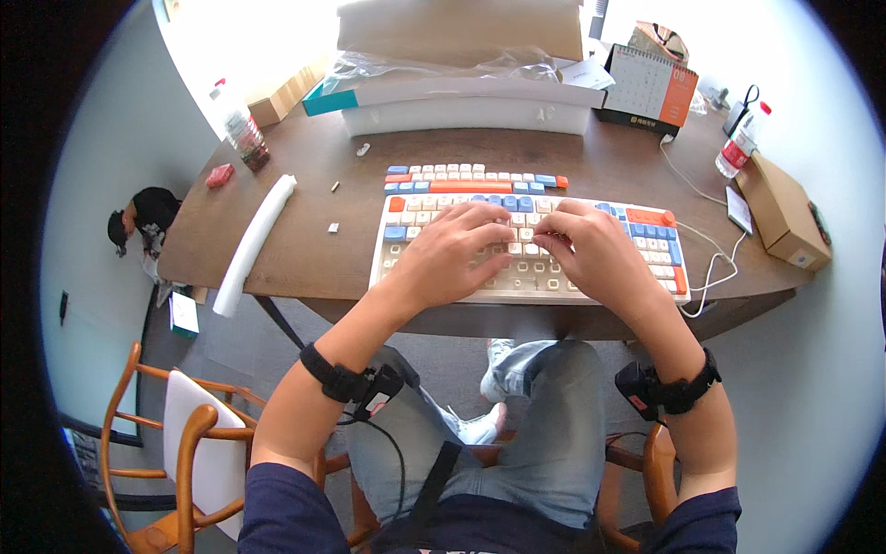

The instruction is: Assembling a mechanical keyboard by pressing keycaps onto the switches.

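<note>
A white keyboard (415, 282) with cream, blue and orange keycaps lies near the table's front edge. Its lower rows show bare switches without caps. Over its left half is my left hand (450, 247), fingers slightly curled and thumb apart, holding nothing that I can see. My right hand (591, 247) is over the middle, thumb and fingers pinched together at the keys; what they pinch, if anything, is mostly hidden. Just behind the keyboard, loose keycaps (471, 187) in blue, cream and orange stand in rows.
An opened box (443, 92) with plastic wrap stands at the back. Around it are a desk calendar (649, 88), a cola bottle (245, 138), another bottle (743, 140) and a cardboard box (780, 212). A white foam roll (254, 247) overhangs the left edge. A cable (715, 263) runs at right.
</note>
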Motion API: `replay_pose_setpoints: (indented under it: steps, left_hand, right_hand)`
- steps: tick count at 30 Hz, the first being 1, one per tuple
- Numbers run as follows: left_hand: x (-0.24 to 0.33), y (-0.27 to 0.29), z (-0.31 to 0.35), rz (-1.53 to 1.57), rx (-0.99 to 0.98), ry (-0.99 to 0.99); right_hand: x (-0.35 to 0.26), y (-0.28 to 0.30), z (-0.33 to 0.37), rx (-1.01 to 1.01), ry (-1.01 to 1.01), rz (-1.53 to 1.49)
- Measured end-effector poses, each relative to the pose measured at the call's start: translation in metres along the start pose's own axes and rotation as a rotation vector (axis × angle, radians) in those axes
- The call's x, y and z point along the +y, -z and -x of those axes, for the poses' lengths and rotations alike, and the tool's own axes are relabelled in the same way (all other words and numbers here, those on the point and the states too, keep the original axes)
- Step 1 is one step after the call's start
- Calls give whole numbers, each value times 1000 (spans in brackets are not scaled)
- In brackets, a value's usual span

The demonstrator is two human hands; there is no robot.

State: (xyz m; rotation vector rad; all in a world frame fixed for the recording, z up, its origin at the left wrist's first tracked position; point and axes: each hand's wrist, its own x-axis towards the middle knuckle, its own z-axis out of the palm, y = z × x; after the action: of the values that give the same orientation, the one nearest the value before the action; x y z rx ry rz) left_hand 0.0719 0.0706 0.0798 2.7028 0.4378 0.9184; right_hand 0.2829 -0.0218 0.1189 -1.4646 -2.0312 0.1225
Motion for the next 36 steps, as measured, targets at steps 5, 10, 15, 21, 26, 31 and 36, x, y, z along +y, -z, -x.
replay_pose_setpoints:
  steps: [5, 10, 15, 21, 26, 31, 36]
  left_hand:
    - [-3, -2, 4, -5, 53, -18]
    - [-4, -5, 4, -11, 58, -35]
    - [-6, -8, 2, 13, 84, -47]
    - [-8, -8, 4, 2, 91, -57]
    - [-7, -8, 5, -18, 88, -52]
    - [-9, -8, 3, -17, 88, -69]
    - [-8, -11, 1, -77, 93, -103]
  right_hand:
    - [-7, 0, -10, -97, 18, 118]
    - [-8, -4, -18, -166, 82, 277]
    - [-27, -11, -33, -288, 169, 556]
    - [-10, -3, -33, -391, 17, 410]
    - [2, -3, -20, -200, 7, 18]
    - [6, -4, -7, -106, -135, -55]
    - [12, -9, 0, -37, -104, -76]
